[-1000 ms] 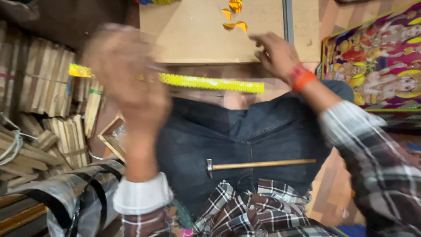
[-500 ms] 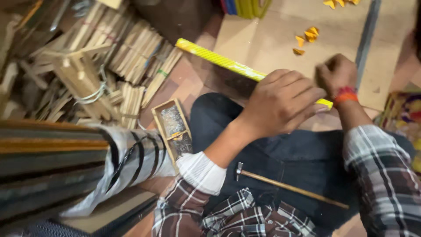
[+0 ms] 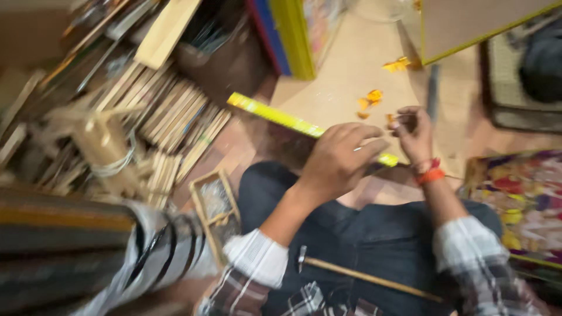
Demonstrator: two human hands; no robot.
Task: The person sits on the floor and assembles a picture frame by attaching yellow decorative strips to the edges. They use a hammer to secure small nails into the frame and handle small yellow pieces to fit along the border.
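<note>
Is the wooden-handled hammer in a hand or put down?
Put down: the wooden-handled hammer lies flat across the dark-trousered lap, both hands away from it.

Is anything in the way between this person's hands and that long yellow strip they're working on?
No, nothing visible. The left hand rests directly on the yellow strip, covering its middle part. The right hand is at the strip's far end, fingers pinched together; whether it touches the strip is too blurred to tell. The hammer lies apart, across the lap.

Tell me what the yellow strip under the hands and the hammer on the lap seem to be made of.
Yellow strip: probably wood moulding with a glossy yellow patterned finish; blur leaves it open. Hammer: pale bare wooden handle, small dull metal head.
</note>
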